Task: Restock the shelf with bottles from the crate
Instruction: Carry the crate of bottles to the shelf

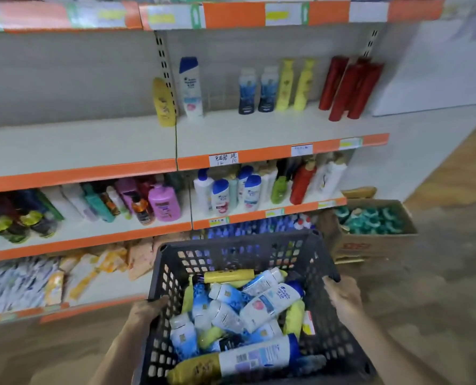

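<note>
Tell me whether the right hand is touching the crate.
Touching. The head view shows the right hand curled over the rim of the crate, with no gap.

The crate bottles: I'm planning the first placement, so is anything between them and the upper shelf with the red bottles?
Nothing visible blocks the way. The crate is open-topped, its bottles uncovered. The shelf has an open front and bare left half. But left hand and right hand both grip the crate.

A dark perforated crate (239, 301), heaped with white, blue and yellow bottles (270, 304) lying on their sides, is seen before a partly stocked, orange-edged shelf (259, 134) where few bottles stand upright.
</note>
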Demonstrator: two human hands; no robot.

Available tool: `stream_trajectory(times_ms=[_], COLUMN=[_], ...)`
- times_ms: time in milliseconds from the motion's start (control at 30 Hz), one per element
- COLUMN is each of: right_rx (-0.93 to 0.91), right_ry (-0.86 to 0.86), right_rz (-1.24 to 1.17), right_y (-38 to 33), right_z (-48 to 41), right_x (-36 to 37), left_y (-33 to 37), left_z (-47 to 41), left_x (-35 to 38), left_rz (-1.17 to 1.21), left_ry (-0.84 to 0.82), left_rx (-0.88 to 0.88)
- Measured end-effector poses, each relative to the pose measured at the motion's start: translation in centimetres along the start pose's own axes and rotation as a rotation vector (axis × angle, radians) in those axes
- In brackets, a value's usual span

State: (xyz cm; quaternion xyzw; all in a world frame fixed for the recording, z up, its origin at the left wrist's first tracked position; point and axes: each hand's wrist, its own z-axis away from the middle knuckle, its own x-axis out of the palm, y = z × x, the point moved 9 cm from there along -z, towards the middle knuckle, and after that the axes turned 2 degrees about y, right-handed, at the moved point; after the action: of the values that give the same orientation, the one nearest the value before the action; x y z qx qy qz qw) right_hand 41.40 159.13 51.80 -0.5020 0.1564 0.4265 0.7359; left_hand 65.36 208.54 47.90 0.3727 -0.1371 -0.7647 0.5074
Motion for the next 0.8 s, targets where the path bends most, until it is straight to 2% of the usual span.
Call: stream_trajectory(times_ms=[233, 467, 633, 800], right_rx=[-0.011, -0.051, -0.04, -0.022], right_ry=[-0.124, -0.143, -0.129, -0.189], right_rz=[0.023, 0.108, 0.146, 0.154], right_y=[-0.7, 0.7, 4.7, 13.5], right_z=[-8.4, -14.9, -19.8, -26.9], right_x=[1.4, 3.5, 8.2, 17.5], left_y=[-1.8, 0.4, -1.8, -8.0], left_z=[-0.4, 2.0, -3.6, -13.3], left_x=[6.4, 11.3, 16.5, 22.3], left_rz=[-0.034, -0.04, -0.075, -0.07], left_ry=[0.032, 0.061, 0.058, 0.049], left_rx=[-0.149, -0.145, -0.154, -0.157])
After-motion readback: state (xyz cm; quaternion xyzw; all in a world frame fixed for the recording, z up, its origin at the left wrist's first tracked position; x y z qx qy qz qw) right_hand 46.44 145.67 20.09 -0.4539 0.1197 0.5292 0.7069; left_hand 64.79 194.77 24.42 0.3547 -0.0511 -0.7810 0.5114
